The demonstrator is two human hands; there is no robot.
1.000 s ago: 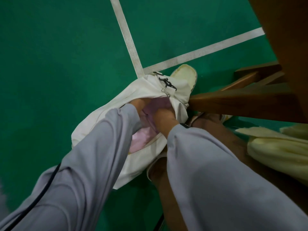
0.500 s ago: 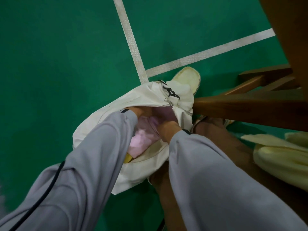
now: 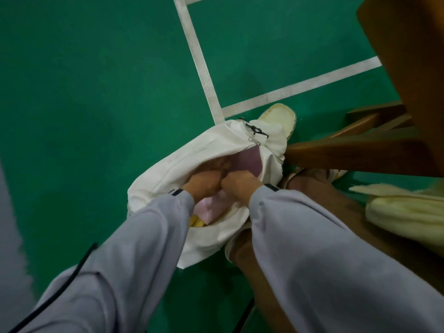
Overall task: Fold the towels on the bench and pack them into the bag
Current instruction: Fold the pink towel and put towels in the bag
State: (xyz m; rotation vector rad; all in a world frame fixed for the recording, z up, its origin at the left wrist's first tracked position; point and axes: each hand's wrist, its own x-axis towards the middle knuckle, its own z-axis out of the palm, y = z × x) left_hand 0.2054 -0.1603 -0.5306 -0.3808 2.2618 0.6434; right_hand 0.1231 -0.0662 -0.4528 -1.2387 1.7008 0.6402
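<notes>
A white cloth bag (image 3: 192, 155) lies open on the green floor beside the wooden bench (image 3: 348, 155). Inside its mouth sits a folded pink towel (image 3: 211, 209), with a strip of yellow towel (image 3: 197, 222) under it. My left hand (image 3: 201, 186) and my right hand (image 3: 237, 183) are both in the bag's mouth, side by side, fingers curled down onto the pink towel. The fingertips are hidden in the bag. A pale yellow towel (image 3: 403, 217) lies on the bench at the right.
White court lines (image 3: 204, 75) cross the green floor beyond the bag. A cream shoe (image 3: 281, 116) sits just behind the bag. My brown-trousered leg (image 3: 324, 203) is between the bag and the bench. The bench's legs (image 3: 374, 116) stand at the right.
Both hands have drawn back a little out of the bag, so more of the wrists shows. The pink towel sits lower and deeper in the bag's mouth.
</notes>
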